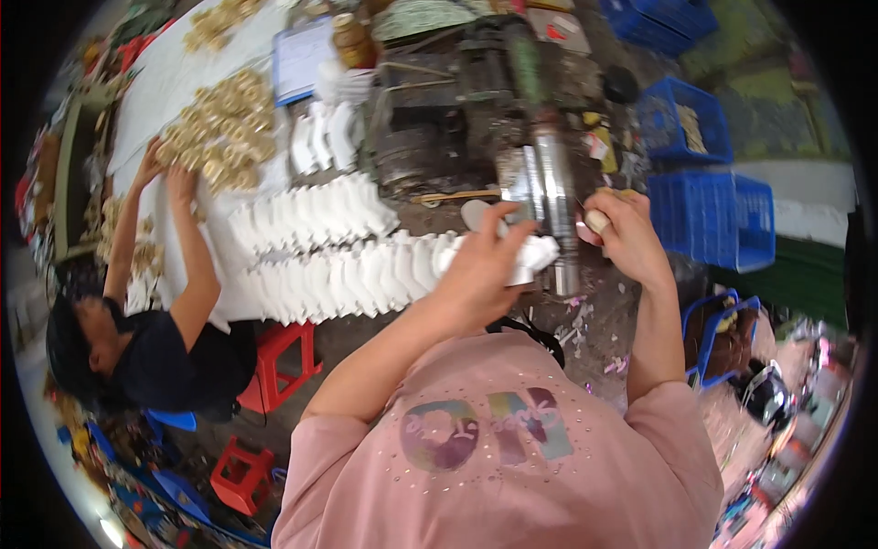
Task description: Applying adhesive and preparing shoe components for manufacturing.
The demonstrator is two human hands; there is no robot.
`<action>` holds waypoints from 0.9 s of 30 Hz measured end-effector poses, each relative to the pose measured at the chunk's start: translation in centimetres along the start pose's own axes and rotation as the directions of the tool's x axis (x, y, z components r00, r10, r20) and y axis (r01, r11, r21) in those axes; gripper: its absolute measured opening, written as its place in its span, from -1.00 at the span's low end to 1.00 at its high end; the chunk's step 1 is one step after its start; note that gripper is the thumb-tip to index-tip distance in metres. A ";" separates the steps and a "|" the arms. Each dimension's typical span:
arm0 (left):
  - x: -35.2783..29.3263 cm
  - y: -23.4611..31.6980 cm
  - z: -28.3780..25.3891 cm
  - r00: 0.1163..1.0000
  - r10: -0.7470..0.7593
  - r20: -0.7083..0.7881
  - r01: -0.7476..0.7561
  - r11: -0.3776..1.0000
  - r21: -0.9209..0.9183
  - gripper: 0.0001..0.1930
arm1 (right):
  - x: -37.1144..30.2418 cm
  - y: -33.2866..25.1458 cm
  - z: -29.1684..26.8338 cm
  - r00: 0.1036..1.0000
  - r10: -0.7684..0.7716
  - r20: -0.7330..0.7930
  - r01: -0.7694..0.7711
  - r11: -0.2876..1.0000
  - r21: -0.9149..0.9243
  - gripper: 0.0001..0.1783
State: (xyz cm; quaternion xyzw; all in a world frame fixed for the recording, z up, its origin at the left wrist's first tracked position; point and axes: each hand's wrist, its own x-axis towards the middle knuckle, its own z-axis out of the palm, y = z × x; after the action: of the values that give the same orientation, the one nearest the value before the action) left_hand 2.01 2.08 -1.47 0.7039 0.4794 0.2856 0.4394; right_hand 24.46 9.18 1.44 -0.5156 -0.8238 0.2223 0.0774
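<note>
My left hand [485,270] is closed on a white curved piece [538,263], close to the front end of a shiny metal cylinder [552,183]. A pale flat rounded thing [473,214] shows beside its fingers. To the right of the cylinder, my right hand [633,236] is closed in a fist around something with a pale, rounded end, perhaps a handle [597,221]; the rest is hidden in the fingers. Left of my left hand, many white curved pieces [338,282] stand packed in a row, with a second row [311,216] behind it.
At the left, a person [174,339] reaches both hands to a heap of cream-coloured ring-like parts [224,128] on a white cloth. Blue crates [709,215] line the right side. Red stools [279,366] stand at lower left. A clipboard [305,59] and a brown bottle [352,41] lie farther back.
</note>
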 end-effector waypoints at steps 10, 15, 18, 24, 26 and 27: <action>-3.4 -3.6 -3.6 0.984 -0.086 -0.154 0.058 0.982 -0.178 -0.41 | 0.1 0.7 1.5 0.954 0.289 -0.079 -0.229 0.872 0.432 -0.78; -9.4 -13.2 -12.9 0.850 -0.198 -0.488 0.262 0.963 0.067 -0.45 | 0.3 1.2 1.9 0.922 0.366 -0.123 -0.266 0.833 0.484 -0.78; -13.6 -19.5 -19.4 0.607 -0.106 -0.788 0.605 0.705 0.371 -0.44 | 0.3 0.9 2.1 0.914 0.369 -0.171 -0.247 0.837 0.488 -0.77; -20.5 -27.1 -20.9 0.726 -0.281 -0.627 0.684 0.394 0.615 -0.43 | 0.2 0.7 2.5 0.877 0.423 -0.227 -0.282 0.836 0.470 -0.74; -21.4 -27.7 -20.0 0.759 -0.410 -0.505 0.649 0.416 0.637 -0.45 | -0.1 0.9 2.4 0.875 0.424 -0.233 -0.287 0.842 0.457 -0.74; -21.7 -28.0 -19.7 0.761 -0.454 -0.463 0.639 0.400 0.657 -0.49 | -0.1 0.9 2.3 0.877 0.420 -0.235 -0.286 0.847 0.449 -0.73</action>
State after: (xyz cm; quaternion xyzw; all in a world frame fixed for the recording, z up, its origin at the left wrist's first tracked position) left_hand -34.29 -6.94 -17.11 0.5887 0.8010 -0.0430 0.1001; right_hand 24.45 8.76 -1.02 -0.6624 -0.6257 0.3088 0.2727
